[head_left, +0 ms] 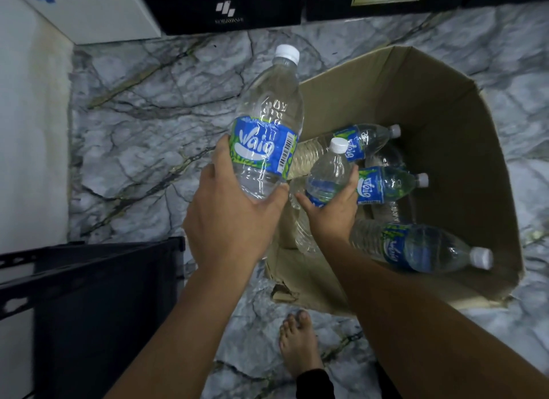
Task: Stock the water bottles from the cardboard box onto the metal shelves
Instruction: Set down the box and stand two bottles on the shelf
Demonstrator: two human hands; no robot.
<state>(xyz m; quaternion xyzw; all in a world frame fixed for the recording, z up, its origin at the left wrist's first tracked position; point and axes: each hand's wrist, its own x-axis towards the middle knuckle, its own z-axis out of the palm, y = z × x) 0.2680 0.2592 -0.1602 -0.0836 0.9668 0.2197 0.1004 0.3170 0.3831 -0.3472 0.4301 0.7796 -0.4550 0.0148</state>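
Note:
My left hand grips the lower half of a large clear water bottle with a blue label and white cap, held upright above the floor just left of the cardboard box. My right hand holds a second bottle by its lower part, cap up, inside the box over its left side. Three more bottles lie on their sides in the box: one at the back, one in the middle and one near the front right.
A dark metal shelf stands at the lower left against a white wall. Black and white boxes line the far edge of the marble floor. My bare foot stands just in front of the box.

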